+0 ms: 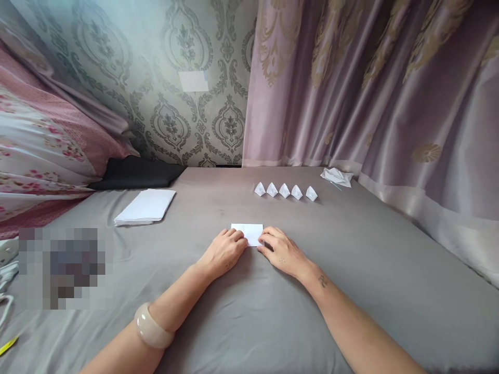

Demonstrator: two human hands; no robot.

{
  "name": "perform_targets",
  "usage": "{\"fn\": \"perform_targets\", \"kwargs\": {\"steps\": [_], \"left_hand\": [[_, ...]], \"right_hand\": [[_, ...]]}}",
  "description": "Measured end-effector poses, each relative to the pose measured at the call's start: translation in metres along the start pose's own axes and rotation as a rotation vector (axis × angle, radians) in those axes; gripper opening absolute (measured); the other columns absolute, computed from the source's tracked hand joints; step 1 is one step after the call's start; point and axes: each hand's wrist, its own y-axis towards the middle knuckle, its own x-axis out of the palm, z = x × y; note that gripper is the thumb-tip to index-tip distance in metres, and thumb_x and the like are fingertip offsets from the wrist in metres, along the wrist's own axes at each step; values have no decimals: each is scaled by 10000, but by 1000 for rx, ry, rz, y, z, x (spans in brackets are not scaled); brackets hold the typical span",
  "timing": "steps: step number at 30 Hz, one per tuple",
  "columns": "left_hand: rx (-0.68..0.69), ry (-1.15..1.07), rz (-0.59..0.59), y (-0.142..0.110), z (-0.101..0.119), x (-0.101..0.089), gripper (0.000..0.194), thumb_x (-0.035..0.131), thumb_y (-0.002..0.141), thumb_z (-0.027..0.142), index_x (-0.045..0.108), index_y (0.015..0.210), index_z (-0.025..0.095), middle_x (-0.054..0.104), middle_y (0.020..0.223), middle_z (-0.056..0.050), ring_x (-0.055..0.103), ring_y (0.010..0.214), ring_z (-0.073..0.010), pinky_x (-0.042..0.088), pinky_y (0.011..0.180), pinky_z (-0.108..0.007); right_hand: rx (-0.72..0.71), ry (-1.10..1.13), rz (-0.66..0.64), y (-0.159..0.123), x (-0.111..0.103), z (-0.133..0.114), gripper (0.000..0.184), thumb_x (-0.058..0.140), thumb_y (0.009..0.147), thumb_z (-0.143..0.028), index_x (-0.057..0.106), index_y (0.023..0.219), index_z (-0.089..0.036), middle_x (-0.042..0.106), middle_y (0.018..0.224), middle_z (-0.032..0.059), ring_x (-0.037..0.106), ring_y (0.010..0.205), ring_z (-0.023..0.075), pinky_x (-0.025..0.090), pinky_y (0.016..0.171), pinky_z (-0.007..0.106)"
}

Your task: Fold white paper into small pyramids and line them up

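A small white rectangle of paper [253, 232], seemingly folded, lies flat on the grey cloth in front of me. My left hand [226, 251] rests on its lower left part, knuckles bent and fingers pressed together on the paper. At the right edge, my right hand [283, 252] grips the paper between curled fingers and thumb. The fingertips of the left hand are partly hidden. Beyond the hands stands a row of several small folded white paper shapes [285, 190], pointed at the top.
To the left lies a stack of white paper [146, 206], with a black cloth-like item [136, 172] behind it. Crumpled white paper [337, 177] sits at the back right near the curtain [312, 104]. A yellow object [8, 345] and white cables [5, 306] are at the left edge.
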Motion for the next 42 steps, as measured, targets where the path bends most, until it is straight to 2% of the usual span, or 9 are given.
{"fn": "perform_targets", "kwargs": {"steps": [7, 13, 17, 21, 24, 32, 35, 38, 42], "left_hand": [[-10, 7, -13, 0, 2, -2, 380, 292, 1003, 253, 645, 897, 159, 633, 878, -72, 554, 792, -186, 349, 676, -318], [-40, -67, -105, 2, 5, -17, 377, 321, 992, 307, 660, 905, 166, 654, 889, -79, 588, 836, -200, 374, 707, -313], [-122, -176, -206, 13, 1, -28, 322, 379, 952, 271, 657, 822, 171, 660, 819, -72, 583, 733, -188, 344, 637, -285], [-420, -476, -52, 25, -7, -20, 318, 436, 903, 335, 615, 690, 183, 581, 651, -23, 470, 579, -138, 260, 545, -254], [-557, -588, 46, 28, -14, -4, 358, 413, 897, 368, 593, 656, 174, 495, 560, 7, 395, 528, -115, 258, 528, -240], [-667, -707, 209, 26, -29, 6, 369, 417, 884, 393, 653, 732, 153, 571, 627, -4, 464, 598, -117, 334, 587, -232], [-678, -731, 254, 28, -34, 6, 348, 443, 874, 381, 663, 730, 153, 591, 621, -6, 489, 595, -120, 352, 593, -234], [-697, -760, 304, 29, -40, 9, 331, 458, 873, 366, 664, 728, 150, 600, 616, -9, 515, 597, -125, 375, 595, -237], [-685, -864, 415, 29, -45, 8, 264, 477, 881, 337, 665, 935, 160, 665, 835, -45, 584, 731, -136, 449, 672, -241]], "right_hand": [[-131, -233, -35, -1, -1, -1, 230, 433, 957, -185, 651, 884, -178, 637, 984, 78, 566, 886, 194, 475, 747, 312], [-79, -91, 12, -1, 2, 3, 224, 444, 950, -196, 662, 899, -189, 642, 994, 70, 570, 924, 183, 458, 790, 300], [24, 51, -63, 3, -9, -1, 219, 470, 919, -197, 687, 898, -187, 661, 1006, 68, 587, 925, 184, 431, 816, 300], [112, 122, -131, 14, -25, 1, 222, 496, 881, -243, 711, 845, -204, 701, 895, 29, 620, 786, 153, 434, 704, 249], [206, 109, -111, 34, -28, 16, 274, 457, 891, -289, 716, 850, -206, 700, 752, 7, 620, 666, 140, 426, 601, 228], [459, -67, 88, 135, -6, 58, 375, 437, 905, -218, 557, 1257, -178, 699, 1061, 110, 628, 1005, 223, 456, 814, 316], [494, -127, 89, 160, -1, 59, 336, 463, 898, -204, 577, 1214, -188, 683, 1073, 139, 627, 992, 241, 456, 804, 348], [449, -164, 59, 165, -1, 54, 230, 462, 901, -186, 646, 1039, -185, 692, 970, 134, 638, 900, 228, 456, 769, 342], [199, -143, -31, 136, -11, 34, 187, 468, 924, -218, 652, 959, -207, 693, 931, 55, 625, 867, 177, 444, 779, 283]]}}
